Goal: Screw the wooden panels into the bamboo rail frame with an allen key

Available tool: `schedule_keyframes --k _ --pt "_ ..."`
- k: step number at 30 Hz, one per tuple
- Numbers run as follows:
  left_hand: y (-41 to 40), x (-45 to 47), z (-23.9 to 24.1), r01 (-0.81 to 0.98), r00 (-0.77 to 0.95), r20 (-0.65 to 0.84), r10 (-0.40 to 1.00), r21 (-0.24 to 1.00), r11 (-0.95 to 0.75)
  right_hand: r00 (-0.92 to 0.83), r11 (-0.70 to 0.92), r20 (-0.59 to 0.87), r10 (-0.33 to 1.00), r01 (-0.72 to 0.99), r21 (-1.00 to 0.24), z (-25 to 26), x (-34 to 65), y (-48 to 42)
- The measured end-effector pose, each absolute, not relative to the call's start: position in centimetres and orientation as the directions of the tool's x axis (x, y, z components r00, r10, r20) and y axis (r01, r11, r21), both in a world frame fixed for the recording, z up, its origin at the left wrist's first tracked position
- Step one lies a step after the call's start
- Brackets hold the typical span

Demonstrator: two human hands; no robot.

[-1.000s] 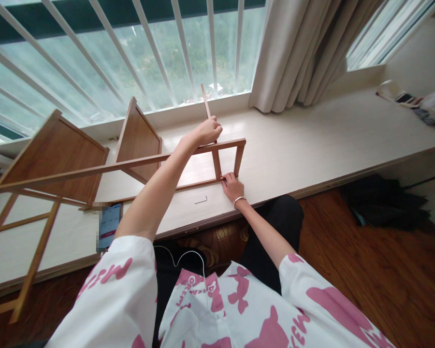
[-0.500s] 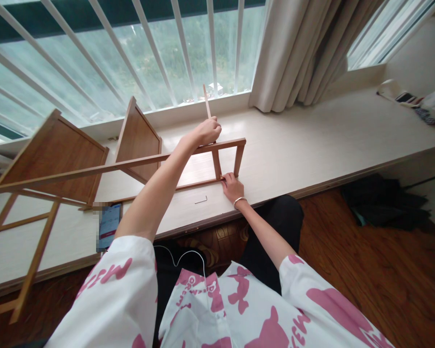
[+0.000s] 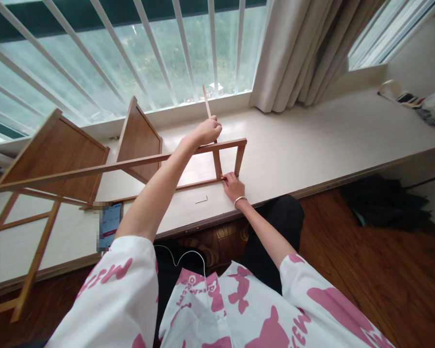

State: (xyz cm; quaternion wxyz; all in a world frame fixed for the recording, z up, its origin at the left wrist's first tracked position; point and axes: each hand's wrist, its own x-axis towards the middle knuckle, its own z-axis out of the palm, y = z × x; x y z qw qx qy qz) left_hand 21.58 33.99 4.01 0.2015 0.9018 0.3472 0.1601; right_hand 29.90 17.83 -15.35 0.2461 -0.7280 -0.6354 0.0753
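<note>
A wooden shelf frame (image 3: 148, 161) lies on its side on the pale window ledge, with two brown panels standing across it. My left hand (image 3: 207, 131) reaches over the upper rail, its fingers closed around a thin wooden slat (image 3: 206, 100) that points up toward the window. At the lower rail my right hand (image 3: 234, 187) is closed at the joint of a short crosspiece (image 3: 216, 163). Whatever its fingertips pinch there is too small to make out. Left of that hand, an L-shaped hex key (image 3: 201, 199) rests on the ledge.
A phone (image 3: 110, 224) lies near the ledge's front edge, partly behind my left arm. The wooden legs (image 3: 36, 251) of the frame jut over the edge at left. A curtain (image 3: 290, 58) hangs by the barred window. Dark cloth (image 3: 384, 200) lies on the floor.
</note>
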Motion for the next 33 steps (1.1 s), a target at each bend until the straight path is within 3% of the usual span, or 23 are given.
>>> schedule_keyframes --k 33 --pt "34.38 21.77 3.55 0.487 0.729 0.18 0.661 0.542 -0.685 0.186 -0.091 0.171 0.967 0.887 -0.452 -15.13 29.94 17.69"
